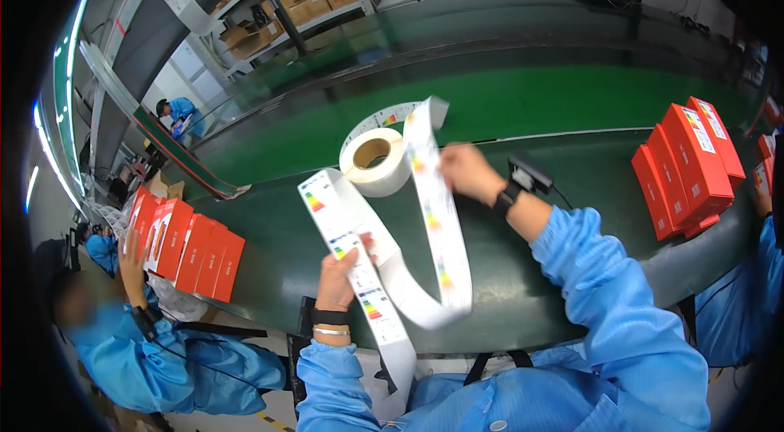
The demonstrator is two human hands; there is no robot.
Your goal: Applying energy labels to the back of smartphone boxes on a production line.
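Note:
A long strip of white labels with coloured rating bars loops over the green bench. My left hand (346,275) grips part of this label strip (380,309), thumb on top, and its loose end hangs down toward my lap. My right hand (472,173), slightly blurred, has its fingers closed at the edge of the strip's raised far stretch. Between and beyond my hands, the label roll (384,161) lies on its side, its brown cardboard core facing up. More of the strip curves behind the roll.
Red boxes (686,171) stand in a row on the right, some bearing labels. Another row of red boxes (208,256) is at the left, where a co-worker's hand (131,264) touches them. A raised green belt (523,101) runs behind the bench (555,269). A blue sleeve shows far right.

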